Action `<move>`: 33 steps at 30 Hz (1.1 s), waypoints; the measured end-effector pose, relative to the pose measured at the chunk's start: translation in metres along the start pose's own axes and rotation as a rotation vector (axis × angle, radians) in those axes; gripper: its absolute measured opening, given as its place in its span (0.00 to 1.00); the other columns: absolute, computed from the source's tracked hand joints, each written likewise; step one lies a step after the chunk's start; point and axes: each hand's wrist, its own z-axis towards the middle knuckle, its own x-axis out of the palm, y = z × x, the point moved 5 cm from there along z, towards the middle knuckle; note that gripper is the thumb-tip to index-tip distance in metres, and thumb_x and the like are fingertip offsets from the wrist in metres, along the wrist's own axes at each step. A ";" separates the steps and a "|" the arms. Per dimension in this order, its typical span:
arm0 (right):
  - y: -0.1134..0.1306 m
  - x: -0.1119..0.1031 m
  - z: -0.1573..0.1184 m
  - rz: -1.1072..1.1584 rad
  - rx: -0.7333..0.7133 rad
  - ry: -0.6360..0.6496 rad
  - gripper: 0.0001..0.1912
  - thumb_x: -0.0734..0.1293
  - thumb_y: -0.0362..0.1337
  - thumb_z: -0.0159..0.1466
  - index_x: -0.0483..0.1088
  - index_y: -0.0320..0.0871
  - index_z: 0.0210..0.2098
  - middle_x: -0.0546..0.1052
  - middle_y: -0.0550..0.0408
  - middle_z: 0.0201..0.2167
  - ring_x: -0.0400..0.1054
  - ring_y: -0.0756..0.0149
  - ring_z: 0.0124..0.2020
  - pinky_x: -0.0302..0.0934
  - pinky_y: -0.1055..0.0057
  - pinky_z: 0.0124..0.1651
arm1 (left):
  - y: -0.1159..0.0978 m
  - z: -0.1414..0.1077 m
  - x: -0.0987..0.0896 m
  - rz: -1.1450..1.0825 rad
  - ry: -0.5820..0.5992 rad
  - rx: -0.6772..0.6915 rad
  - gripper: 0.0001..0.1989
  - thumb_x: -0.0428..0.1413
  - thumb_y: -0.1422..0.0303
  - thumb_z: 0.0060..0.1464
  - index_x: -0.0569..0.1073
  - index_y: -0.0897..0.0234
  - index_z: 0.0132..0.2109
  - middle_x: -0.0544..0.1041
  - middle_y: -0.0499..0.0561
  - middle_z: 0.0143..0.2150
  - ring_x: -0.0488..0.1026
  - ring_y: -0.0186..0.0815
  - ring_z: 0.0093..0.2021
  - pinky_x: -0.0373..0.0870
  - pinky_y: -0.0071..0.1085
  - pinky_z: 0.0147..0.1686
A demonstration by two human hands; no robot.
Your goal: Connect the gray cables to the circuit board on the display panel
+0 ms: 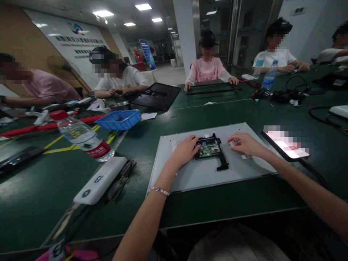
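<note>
Circuit board (pixel 210 149) and black bracket (pixel 223 163) lie near the middle of a pale flat panel (pixel 187 177) on the green table (pixel 203 209). At their left edge the left hand (pixel 185 150) rests with fingers loosely curved and partly spread, though whether they grip cannot be told. Just right of the bracket, the right hand (pixel 244 143) has thumb and fingertips pinched together on a small whitish piece (pixel 233 143) over the panel.
</note>
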 end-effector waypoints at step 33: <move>0.003 0.022 0.009 0.294 -0.023 0.065 0.09 0.65 0.40 0.59 0.76 0.44 0.34 0.79 0.53 0.34 0.72 0.63 0.35 0.65 0.64 0.40 | -0.003 -0.001 -0.001 0.022 0.041 -0.031 0.22 0.41 0.63 0.64 0.58 0.65 0.62 0.61 0.57 0.63 0.68 0.43 0.55 0.64 0.36 0.54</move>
